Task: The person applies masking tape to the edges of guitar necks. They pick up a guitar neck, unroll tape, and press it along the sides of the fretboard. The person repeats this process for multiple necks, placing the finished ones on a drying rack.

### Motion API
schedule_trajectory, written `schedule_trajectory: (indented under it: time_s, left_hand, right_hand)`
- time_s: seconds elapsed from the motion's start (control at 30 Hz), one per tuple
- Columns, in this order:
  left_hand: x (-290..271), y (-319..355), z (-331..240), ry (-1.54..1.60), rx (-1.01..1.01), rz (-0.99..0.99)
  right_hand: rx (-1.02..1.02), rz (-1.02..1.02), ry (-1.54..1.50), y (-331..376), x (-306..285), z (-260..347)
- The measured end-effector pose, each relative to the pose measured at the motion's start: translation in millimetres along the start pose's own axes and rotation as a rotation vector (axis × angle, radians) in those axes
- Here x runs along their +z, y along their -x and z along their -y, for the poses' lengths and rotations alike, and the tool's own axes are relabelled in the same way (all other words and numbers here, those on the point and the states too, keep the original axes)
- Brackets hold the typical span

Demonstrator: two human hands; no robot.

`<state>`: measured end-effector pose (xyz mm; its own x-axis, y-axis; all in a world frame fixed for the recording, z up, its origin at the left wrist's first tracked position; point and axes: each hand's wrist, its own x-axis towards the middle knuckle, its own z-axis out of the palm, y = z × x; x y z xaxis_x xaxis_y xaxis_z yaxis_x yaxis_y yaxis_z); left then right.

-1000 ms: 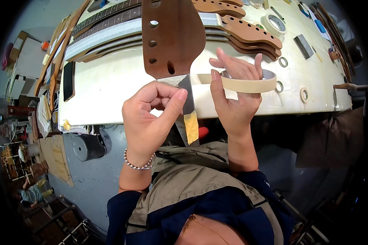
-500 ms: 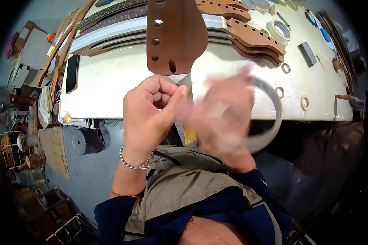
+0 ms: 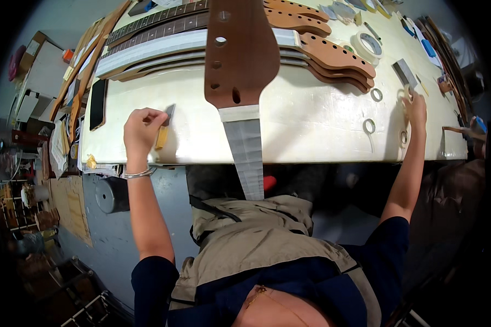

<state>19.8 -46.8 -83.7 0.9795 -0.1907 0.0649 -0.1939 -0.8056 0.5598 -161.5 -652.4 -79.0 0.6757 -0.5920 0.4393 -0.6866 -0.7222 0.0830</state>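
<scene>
Workshop clutter rings a pale bench, with shelves and boxes off to the left and a grey floor below.

Head view: a brown guitar neck lies across the bench, its headstock toward the person; the shaft below the headstock is wrapped in masking tape and juts past the bench edge toward the lap. More necks are stacked behind it, and fretboards run off to the left. Small tape rolls lie on the right part of the bench, with a larger roll further back.

The wrapping looks largely done: tape covers the whole visible shaft, while the headstock is bare. Whether more strips are wanted cannot be told.

The left hand is clenched round a yellow-handled knife, blade up, at the near bench edge, well left of the taped neck and not touching it. The right hand reaches far right, fingers closed on a tape roll by a grey block; how firm the grip is cannot be told. The neck lies between the two hands, apart from both.
</scene>
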Motion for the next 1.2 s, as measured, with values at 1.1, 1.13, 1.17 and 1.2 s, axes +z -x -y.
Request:
schedule_trajectory:
  time_s: [1.1, 1.13, 1.17, 1.2]
  left_hand:
    - [42, 46, -85, 0.932, 0.511, 0.263]
    - [41, 49, -80, 0.841, 0.536, 0.240]
    - [40, 52, -74, 0.752, 0.536, 0.217]
    - [39, 58, -65, 0.669, 0.517, 0.113]
  right_hand:
    - [-0.267, 0.751, -1.654, 155, -152, 292]
    - [-0.346, 0.675, -1.628, 156, -152, 292]
    - [-0.298, 0.705, -1.621, 158, -150, 292]
    - [-0.317, 0.689, -1.662, 161, -147, 291]
